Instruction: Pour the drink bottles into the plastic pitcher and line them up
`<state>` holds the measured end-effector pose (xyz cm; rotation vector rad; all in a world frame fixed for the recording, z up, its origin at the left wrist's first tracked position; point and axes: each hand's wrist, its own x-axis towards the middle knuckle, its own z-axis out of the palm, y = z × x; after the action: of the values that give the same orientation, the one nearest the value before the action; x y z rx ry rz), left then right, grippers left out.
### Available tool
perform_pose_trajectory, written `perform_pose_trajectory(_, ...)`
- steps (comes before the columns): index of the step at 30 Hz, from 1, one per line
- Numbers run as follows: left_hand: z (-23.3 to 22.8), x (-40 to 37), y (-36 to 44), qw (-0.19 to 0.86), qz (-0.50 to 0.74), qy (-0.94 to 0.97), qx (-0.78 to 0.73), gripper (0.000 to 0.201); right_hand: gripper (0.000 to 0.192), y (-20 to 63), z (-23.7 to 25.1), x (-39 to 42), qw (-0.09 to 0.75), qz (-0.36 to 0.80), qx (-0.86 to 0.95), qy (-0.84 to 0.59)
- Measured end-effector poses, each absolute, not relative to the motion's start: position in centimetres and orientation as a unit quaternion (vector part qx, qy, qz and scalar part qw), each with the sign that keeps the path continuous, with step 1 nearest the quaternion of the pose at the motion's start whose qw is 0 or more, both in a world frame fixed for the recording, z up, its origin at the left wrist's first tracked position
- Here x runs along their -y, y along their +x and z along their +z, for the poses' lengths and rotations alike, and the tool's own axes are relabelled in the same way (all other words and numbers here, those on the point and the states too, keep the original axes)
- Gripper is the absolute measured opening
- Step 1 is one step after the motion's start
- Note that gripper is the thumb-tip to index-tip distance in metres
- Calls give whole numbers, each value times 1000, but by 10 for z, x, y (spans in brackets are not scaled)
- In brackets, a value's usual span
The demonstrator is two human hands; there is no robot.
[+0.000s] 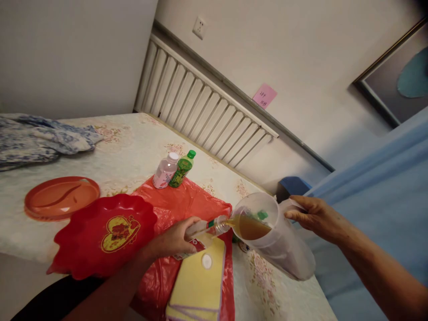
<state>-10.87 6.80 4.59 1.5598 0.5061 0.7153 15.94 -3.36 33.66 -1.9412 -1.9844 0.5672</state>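
My left hand [179,236] is wrapped round a clear plastic bottle [209,232] with a partly visible label, its uncapped mouth at the pitcher's lip. My right hand [307,211] grips the handle of a translucent plastic pitcher [284,254], which is tilted. Amber liquid [249,227] lies in the pitcher near the rim, and a thin stream joins the lip and the bottle's mouth. A white cap [206,261] rests on folded yellow cloths [199,285] below the bottle. Behind the pitcher, a green-capped bottle is partly hidden.
Red plastic sheeting [200,200] covers part of the floral tablecloth [127,165]. On it stand a white-capped bottle [165,171] and a green bottle [182,170]. A red scalloped tray [83,240], an orange lid-like plate [62,196] and patterned fabric [43,140] lie left. A radiator [200,102] borders the table.
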Motion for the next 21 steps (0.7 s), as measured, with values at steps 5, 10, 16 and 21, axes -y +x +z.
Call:
perform_pose_trajectory(5, 48, -67, -109, 638, 312, 673, -206, 68, 31, 158, 337, 33, 158, 212, 688, -676)
perform_pose_trajectory(10, 48, -67, -108, 642, 315, 667, -209, 67, 29, 156, 337, 33, 165, 204, 696, -669)
perform_pose_trajectory(16, 49, -67, -109, 636, 313, 672, -215, 65, 29, 158, 336, 33, 164, 199, 697, -669)
perform_pose_trajectory(21, 45, -66, -106, 651, 312, 660, -209, 66, 36, 161, 332, 33, 160, 172, 697, -678)
